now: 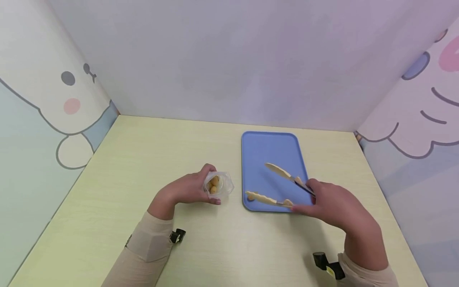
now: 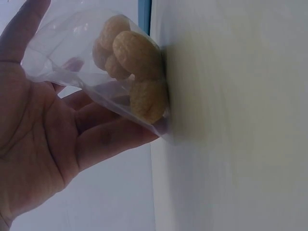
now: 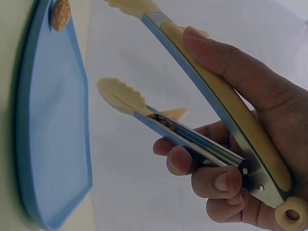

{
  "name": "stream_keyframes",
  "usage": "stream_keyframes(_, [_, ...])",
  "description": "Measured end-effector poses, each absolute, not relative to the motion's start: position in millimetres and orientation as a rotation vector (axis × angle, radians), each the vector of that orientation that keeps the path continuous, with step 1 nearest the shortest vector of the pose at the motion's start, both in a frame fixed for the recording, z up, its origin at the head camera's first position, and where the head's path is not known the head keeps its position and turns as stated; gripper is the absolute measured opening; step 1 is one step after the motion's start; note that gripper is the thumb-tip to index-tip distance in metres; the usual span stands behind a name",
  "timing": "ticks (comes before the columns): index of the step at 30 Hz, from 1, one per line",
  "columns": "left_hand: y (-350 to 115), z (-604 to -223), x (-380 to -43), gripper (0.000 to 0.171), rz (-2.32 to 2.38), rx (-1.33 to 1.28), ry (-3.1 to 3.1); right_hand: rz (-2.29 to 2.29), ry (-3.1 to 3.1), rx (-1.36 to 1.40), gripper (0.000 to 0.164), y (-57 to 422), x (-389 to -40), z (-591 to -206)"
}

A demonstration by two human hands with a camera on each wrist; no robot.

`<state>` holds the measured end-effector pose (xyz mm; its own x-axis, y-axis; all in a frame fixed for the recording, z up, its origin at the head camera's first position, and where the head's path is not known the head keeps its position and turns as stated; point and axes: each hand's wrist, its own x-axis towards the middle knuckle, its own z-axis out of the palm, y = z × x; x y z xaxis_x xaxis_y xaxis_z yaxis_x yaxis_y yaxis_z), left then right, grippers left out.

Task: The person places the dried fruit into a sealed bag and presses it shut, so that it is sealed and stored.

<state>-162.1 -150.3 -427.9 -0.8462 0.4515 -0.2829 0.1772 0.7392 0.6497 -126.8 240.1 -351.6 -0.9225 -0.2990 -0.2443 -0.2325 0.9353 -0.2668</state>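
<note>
My left hand (image 1: 188,189) holds a clear plastic bag (image 1: 226,184), thumb on one side of its mouth and fingers along the other. Several brown, wrinkled, rounded pieces (image 2: 137,54) lie inside, and the bag's bottom is right at the tabletop in the left wrist view. In my right hand (image 1: 333,205) is a pair of food tongs (image 3: 211,91) with metal arms and cream grips and tips. Their arms stand spread apart over the blue tray (image 1: 269,147), nothing between the tips. A similar brown piece (image 3: 61,14) sits in the tray's near left corner, partly covered by a tong tip in the head view.
The pale wooden table (image 1: 161,147) runs back to a plain wall (image 1: 222,59). Side walls with cartoon drawings stand at left and right. Each sleeve (image 1: 152,239) carries a small black wrist camera mount (image 1: 177,236).
</note>
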Motion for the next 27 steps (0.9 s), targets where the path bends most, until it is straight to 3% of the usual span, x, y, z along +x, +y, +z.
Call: stream_keyframes(27, [-150.8,-428.0,-161.7,0.089,0.898,0.483,2.494,-0.239,2.747,-0.524,0.053,228.5,-124.9,-359.4])
